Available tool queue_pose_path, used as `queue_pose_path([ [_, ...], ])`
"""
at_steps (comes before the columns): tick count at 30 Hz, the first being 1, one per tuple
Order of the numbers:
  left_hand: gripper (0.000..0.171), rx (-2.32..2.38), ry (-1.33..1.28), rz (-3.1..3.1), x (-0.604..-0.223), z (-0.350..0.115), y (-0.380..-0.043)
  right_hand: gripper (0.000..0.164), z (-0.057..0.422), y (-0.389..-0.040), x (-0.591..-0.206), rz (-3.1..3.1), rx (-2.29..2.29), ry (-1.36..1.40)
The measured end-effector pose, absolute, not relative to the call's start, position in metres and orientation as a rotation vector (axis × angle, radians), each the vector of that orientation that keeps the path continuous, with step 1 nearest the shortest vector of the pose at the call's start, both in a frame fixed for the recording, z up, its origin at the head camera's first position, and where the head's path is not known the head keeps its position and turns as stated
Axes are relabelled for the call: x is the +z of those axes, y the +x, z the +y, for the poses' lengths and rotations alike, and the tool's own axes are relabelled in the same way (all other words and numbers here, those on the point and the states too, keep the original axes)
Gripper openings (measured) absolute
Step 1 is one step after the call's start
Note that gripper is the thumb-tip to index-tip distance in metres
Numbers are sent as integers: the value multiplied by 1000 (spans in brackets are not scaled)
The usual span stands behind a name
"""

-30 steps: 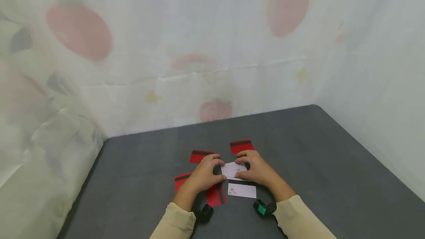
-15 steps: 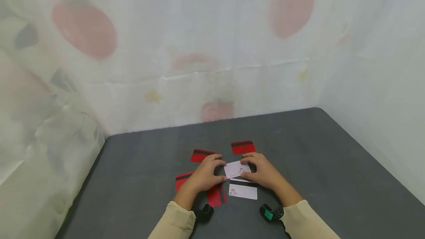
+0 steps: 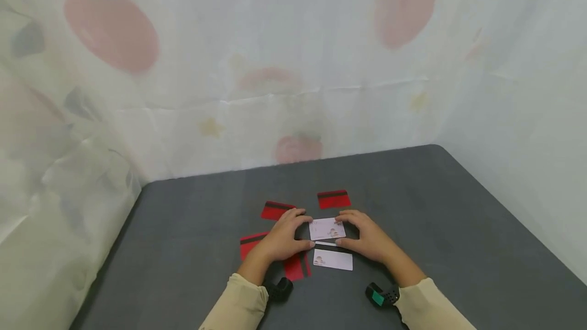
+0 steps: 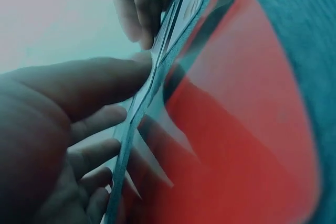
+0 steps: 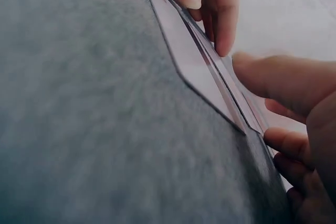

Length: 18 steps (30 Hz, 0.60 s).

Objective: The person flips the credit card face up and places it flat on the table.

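Note:
A white card [image 3: 324,229] with a small picture lies on the dark table, set straight above a second white card [image 3: 332,260] that has a black stripe. My left hand [image 3: 285,236] is at its left side, fingertips by the upper corner and thumb by the lower one. In the left wrist view the straight thumb [image 4: 100,80] reaches the cards' edge. My right hand [image 3: 369,236] flanks the right side, fingertips overlapping the upper corner. The right wrist view shows that thumb [image 5: 278,77] beside the cards, with the other fingers relaxed below it.
Red cards with black stripes surround the white ones: one at the back right [image 3: 334,199], another at the back left [image 3: 275,211], and two near the left forearm, including a red card [image 3: 297,267] beneath it. A patterned curtain [image 3: 293,65] closes off the table's far edge.
The upper white card has straightened and shifted slightly right. My right hand has moved to the right, drawing back from over the card. The left hand has hardly moved.

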<state>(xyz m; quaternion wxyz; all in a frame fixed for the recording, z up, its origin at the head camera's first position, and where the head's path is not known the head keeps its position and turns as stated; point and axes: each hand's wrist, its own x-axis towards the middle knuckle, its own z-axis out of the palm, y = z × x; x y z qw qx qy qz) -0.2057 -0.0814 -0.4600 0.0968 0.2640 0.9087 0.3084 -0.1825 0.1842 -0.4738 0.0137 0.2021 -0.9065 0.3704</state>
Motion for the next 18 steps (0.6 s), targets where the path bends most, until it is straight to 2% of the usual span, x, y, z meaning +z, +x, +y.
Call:
queue_pose_path([
  [8,60,1011,748,2628,-454,-90,-208,68,191,-173,-473,-2834,1214,698],
  [13,58,1011,755,2640,-445,-84,-202,72,197,-170,-470,-2856,1225,687],
  [18,47,1038,802,2600,-442,-84,-183,71,201,-159,-473,-2877,1281,689],
])
